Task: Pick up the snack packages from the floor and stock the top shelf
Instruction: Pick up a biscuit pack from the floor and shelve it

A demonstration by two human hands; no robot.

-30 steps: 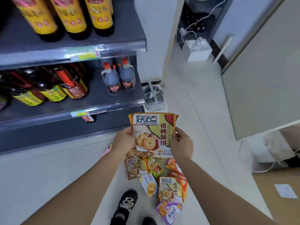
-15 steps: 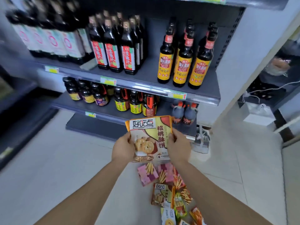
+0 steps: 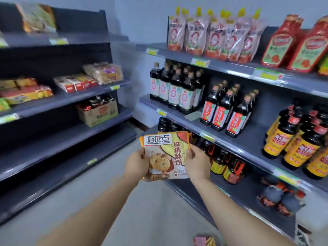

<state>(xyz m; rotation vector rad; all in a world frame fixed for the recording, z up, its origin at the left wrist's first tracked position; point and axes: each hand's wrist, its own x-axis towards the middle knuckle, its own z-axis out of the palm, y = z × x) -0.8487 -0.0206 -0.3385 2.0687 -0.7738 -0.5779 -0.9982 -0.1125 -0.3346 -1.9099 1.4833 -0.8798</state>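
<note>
I hold a stack of cookie snack packages [image 3: 166, 153], yellow and white with a biscuit picture, upright in front of me at waist height. My left hand [image 3: 135, 164] grips its left edge and my right hand [image 3: 197, 161] grips its right edge. One pink snack package [image 3: 204, 241] still shows on the floor at the bottom edge. The top shelf [image 3: 58, 41] of the left rack carries one blurred snack bag [image 3: 37, 16] at its far left. The stack is well below that shelf and to its right.
The right rack [image 3: 230, 139] is full of soy sauce bottles [image 3: 177, 87], with ketchup pouches [image 3: 213, 32] on top. The left rack holds biscuit packs [image 3: 103, 72] and a cardboard box [image 3: 97, 112]; its lower shelves look bare. A grey floor aisle runs between them.
The view has swung up and left from the floor pile to the shelves. Both hands have kept hold of the cookie packages and lifted them.
</note>
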